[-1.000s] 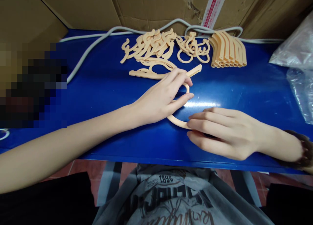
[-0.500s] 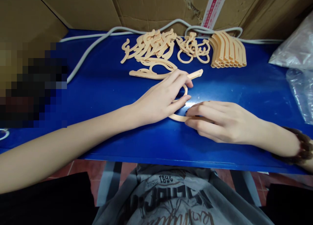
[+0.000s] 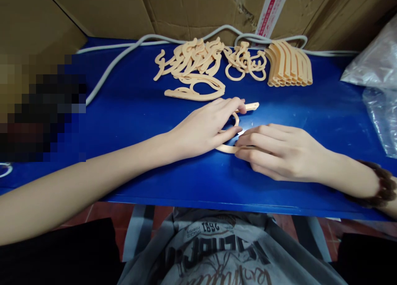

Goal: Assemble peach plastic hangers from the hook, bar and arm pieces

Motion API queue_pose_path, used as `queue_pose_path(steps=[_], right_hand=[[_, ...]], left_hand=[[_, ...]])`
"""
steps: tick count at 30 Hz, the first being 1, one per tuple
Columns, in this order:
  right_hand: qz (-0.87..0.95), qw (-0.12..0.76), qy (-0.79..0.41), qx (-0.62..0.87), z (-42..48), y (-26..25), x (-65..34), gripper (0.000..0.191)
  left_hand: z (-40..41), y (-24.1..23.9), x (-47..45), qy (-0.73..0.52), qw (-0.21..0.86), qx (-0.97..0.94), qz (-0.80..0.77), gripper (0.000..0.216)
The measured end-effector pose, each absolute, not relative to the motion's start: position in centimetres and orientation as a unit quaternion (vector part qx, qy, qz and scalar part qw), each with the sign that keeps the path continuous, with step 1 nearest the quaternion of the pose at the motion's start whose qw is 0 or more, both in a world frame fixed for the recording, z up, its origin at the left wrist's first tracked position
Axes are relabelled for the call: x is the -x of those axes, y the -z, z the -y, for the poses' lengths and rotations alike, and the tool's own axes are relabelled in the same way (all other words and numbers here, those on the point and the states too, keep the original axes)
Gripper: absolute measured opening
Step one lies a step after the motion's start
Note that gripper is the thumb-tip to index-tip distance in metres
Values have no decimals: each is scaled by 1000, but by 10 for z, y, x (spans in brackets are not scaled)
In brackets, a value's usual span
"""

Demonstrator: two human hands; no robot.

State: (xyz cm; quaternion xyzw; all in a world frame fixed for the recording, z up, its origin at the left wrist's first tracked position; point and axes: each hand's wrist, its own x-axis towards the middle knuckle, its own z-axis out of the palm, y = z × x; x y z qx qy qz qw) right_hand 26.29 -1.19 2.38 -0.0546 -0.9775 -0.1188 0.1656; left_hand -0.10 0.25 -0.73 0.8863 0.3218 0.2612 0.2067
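A cream plastic folding hanger (image 3: pixel 227 149) lies low over the blue table between my hands, partly hidden by them. My left hand (image 3: pixel 206 126) is closed over its upper left part, the thumb by a ring-like curve and the fingertips on a straight arm that sticks out to the right. My right hand (image 3: pixel 281 153) pinches the lower curved part, and its fingertips hide where it ends. Just beyond my left hand lies another cream hanger (image 3: pixel 194 96), folded flat.
Behind are a heap of cream curved pieces (image 3: pixel 198 58), a smaller pile of ringed pieces (image 3: pixel 245 64) and a neat stack of curved arms (image 3: pixel 288 66). A white cable (image 3: pixel 113 66) runs along cardboard (image 3: pixel 192 12). Clear plastic bags (image 3: pixel 372 58) lie at right; the table edge (image 3: pixel 217 204) is near me.
My left fingers have drawn down toward me, and the straight hanger arm has swung down with them, away from the folded hanger. My right hand has hardly moved.
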Motion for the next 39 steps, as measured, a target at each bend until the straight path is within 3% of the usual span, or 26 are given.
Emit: queue_pose_path(steps=[14,25,33,39], right_hand=[[976,163,129,59,11,-27,-265,34],[972,185,116,83,11,-28,-264,25],[954,238,-29,180,-3,-31,-276,14],[923,286,77,245,-41,-35,-294,10]], left_hand=[[-1,3,2,-231,197,-890,-341,38],[-3,5,2,-224,176,-901,-326,46],[-1,3,-1,-217,159,-908,-321,44],[-2,2,0,-214,144,-917,-304,44]])
